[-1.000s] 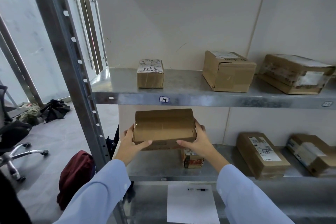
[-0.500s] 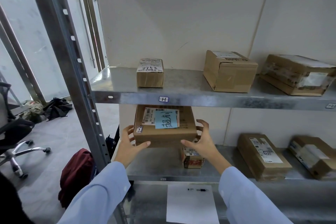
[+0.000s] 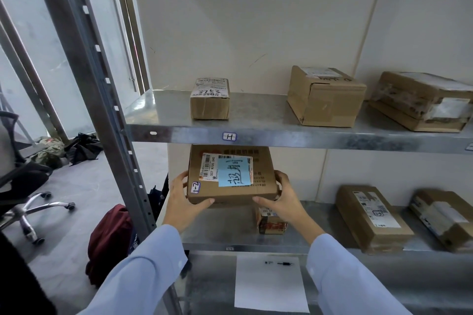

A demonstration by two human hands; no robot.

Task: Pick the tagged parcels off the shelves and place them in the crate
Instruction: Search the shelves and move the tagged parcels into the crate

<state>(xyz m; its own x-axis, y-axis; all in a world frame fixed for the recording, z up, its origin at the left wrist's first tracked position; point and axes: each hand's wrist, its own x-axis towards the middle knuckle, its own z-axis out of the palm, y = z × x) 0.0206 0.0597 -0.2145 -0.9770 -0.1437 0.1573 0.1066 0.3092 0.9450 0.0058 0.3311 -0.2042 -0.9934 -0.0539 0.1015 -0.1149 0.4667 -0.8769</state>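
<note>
A brown cardboard parcel (image 3: 258, 186) with a white shipping label and a blue handwritten note on its face is held above the lower shelf (image 3: 225, 233), tilted so the label faces me. My left hand (image 3: 183, 202) grips its left edge and my right hand (image 3: 284, 202) grips its right edge, thumbs under the front. A small parcel (image 3: 271, 222) stands on the lower shelf just behind my right hand. No crate is in view.
The upper shelf (image 3: 268, 120) carries three parcels, the lower shelf two more at the right (image 3: 371, 217). A white sheet with a pen (image 3: 268, 286) lies on the level below. The steel upright (image 3: 102, 100), a red backpack (image 3: 107, 243) and an office chair (image 3: 23, 186) are to the left.
The parcel has been turned in my hands from its plain side to its labelled face and lowered slightly. Both hands have kept their hold on its edges.
</note>
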